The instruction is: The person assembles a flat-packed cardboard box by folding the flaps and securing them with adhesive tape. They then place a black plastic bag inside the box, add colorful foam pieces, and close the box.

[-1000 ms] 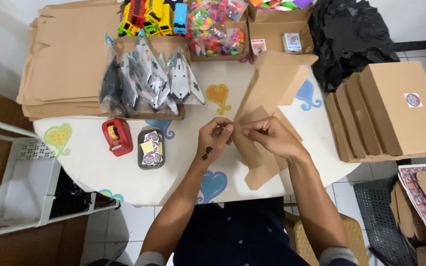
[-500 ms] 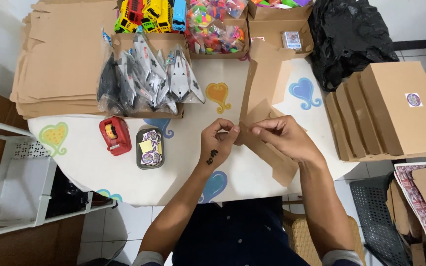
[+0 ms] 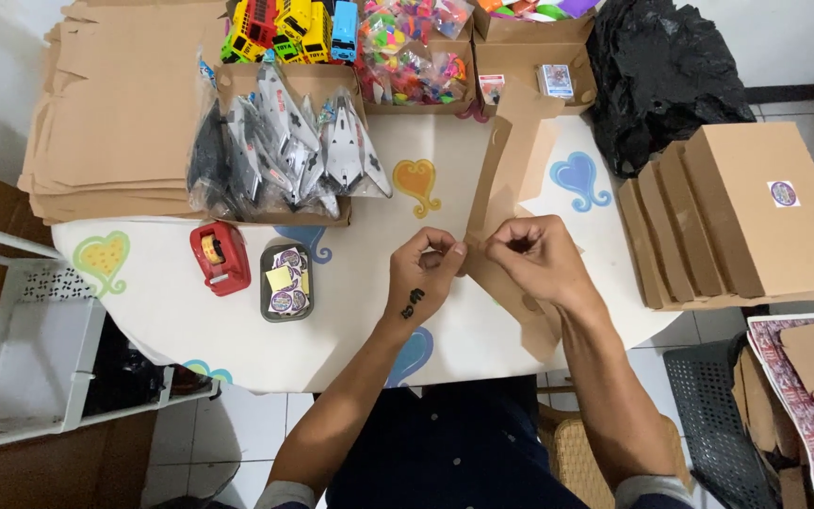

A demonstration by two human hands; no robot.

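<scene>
We held a flat, unfolded cardboard box blank (image 3: 506, 179) over the middle of the white table (image 3: 360, 311), pinching its near edge from both sides: our left hand (image 3: 426, 273) had thumb and fingers closed on the cardboard at the fold, and our right hand (image 3: 529, 259) gripped the same edge just beside it, knuckles almost touching. The blank stood tilted, running from our hands away toward the far boxes of toys, with a lower flap hanging past our right wrist. To the left of our left hand lay a small dark tray of stickers (image 3: 286, 282), and just beyond it a red tape dispenser (image 3: 219, 256). Behind those sat a box of bagged toy planes (image 3: 284, 146), with a stack of flat cardboard (image 3: 115, 123) at the far left. Folded brown boxes (image 3: 737, 212) leaned in a row at the right, near a black plastic bag (image 3: 661, 75).
</scene>
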